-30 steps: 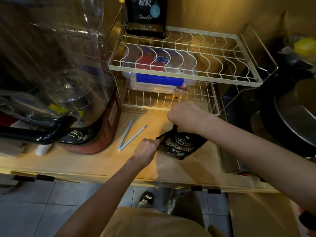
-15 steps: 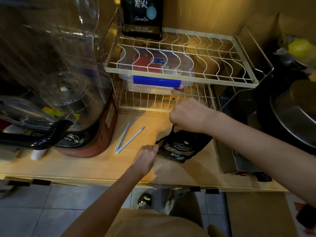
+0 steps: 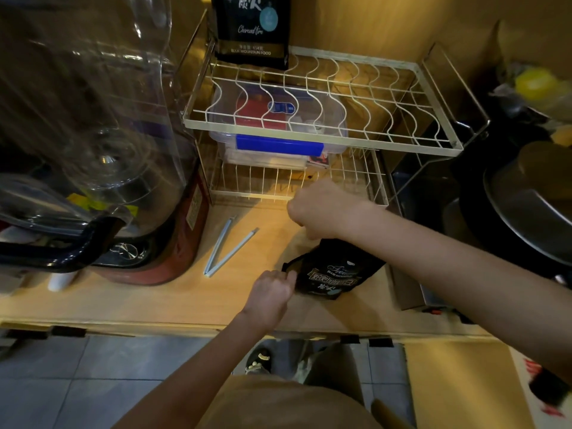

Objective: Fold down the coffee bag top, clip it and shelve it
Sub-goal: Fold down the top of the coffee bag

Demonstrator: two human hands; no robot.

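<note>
A small black coffee bag (image 3: 332, 274) with white lettering stands on the wooden counter (image 3: 173, 301) in front of a wire rack (image 3: 322, 131). My right hand (image 3: 322, 210) grips the bag's top from above, hiding the top edge. My left hand (image 3: 270, 289) pinches the bag's left corner. A pale blue bag clip (image 3: 227, 247) lies spread in a V on the counter, left of the bag and untouched. A second, larger black coffee bag (image 3: 252, 29) stands on the rack's top shelf at the back left.
A blender with a clear jug and red base (image 3: 130, 187) crowds the counter's left side. A clear box with a blue latch (image 3: 278, 140) sits on the rack's lower shelf. Dark pots and a metal lid (image 3: 532, 209) fill the right. The counter's front edge runs just below my left hand.
Both hands have kept their hold on the bag. The bag's upper part has been drawn a little lower and toward me, while the clip stayed where it lay.
</note>
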